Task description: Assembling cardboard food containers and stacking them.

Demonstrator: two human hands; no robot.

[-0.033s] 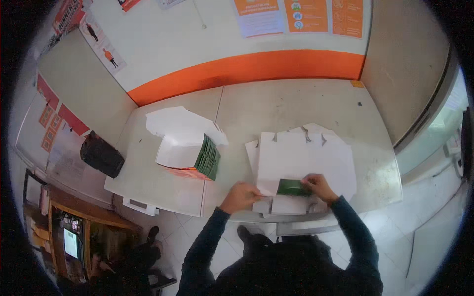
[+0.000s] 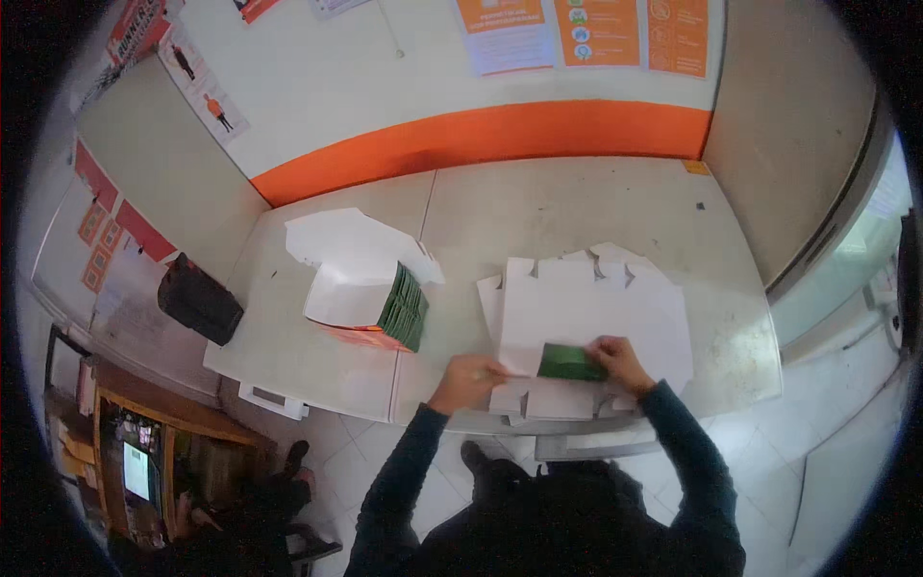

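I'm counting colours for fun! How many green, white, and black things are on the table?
Green: 2, the small green packet and the green stack
White: 2, the flat cardboard sheet and the open box
Black: 1, the black bag
Total: 5

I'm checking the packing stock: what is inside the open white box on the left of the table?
The open white box holds a row of dark green packets standing on edge at its open side. Its lifted flap hides the rest of the inside.

1. Green packet (image 2: 569, 363): right end hidden under right hand (image 2: 618, 359).
2. Flat white carton blank (image 2: 586, 308): near edge covered by both hands.
3. Left hand (image 2: 470, 380): fingertip grip too small to tell.
4. Open box (image 2: 358, 293): contents mostly hidden.
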